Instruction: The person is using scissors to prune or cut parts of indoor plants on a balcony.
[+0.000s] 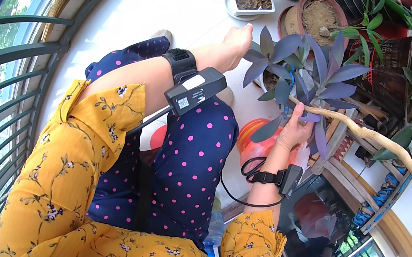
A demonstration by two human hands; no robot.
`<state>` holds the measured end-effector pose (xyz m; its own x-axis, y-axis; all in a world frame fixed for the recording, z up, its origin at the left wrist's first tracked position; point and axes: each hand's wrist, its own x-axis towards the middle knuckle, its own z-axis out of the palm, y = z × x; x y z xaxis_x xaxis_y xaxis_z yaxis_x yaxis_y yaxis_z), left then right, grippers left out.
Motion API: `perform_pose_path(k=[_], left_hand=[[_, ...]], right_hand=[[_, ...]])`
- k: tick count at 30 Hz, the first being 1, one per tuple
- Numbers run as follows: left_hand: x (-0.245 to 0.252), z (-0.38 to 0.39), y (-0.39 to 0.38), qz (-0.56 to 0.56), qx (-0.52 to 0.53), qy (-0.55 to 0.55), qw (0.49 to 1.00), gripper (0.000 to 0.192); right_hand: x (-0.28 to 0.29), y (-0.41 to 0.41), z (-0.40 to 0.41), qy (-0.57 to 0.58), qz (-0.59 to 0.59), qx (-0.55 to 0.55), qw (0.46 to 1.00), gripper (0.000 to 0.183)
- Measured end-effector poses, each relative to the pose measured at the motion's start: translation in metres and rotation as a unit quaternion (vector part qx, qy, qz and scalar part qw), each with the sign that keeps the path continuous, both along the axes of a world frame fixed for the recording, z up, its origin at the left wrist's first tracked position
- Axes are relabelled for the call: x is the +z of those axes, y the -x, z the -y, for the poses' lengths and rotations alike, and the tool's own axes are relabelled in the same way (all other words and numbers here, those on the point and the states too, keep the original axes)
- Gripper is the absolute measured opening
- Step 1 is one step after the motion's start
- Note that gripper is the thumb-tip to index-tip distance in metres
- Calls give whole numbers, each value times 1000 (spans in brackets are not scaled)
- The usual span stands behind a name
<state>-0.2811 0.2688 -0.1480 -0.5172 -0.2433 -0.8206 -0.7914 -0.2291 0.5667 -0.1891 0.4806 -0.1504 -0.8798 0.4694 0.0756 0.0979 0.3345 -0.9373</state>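
My left hand (238, 45) is curled beside the outer leaves of a purple-leaved plant (325, 73); its fingertips are mostly hidden, so whether it holds anything is unclear. Lower right of it, my right hand (297, 130) is closed at the end of a pale, crooked wooden stick (372, 135), with the thumb across it. A purple leaf overlaps its fingers. The stick runs to the right rim. Beneath the leaves stands a small pot with soil (270, 80), and a blue tie shows among the stems. Both wrists wear strapped black devices.
A white square pot (250, 10) and a round clay pot (321, 14) stand beyond my hands. At right are a dark glazed pot (389, 74) and a wooden frame (350, 176). Red plastic bags (254, 137) lie below. Green metal railing (21, 48) curves along the left.
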Motion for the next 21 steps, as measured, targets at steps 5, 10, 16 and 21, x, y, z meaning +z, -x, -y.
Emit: perform_pose_path(k=[5,10,16,21], left_hand=[[-2,1,0,-12,-3,-9,1000,55],[-1,-3,0,-32,7,-44,999,54],[-6,0,3,-25,-18,-75,997,59],[-10,-5,1,-38,1,-47,998,57]], right_hand=[[-12,2,-2,-57,-14,-2,998,56],[-15,2,-5,-29,-23,-13,999,48],[-4,-1,4,20,2,-14,1000,53],[-10,-4,-3,-218,11,28,975,68]])
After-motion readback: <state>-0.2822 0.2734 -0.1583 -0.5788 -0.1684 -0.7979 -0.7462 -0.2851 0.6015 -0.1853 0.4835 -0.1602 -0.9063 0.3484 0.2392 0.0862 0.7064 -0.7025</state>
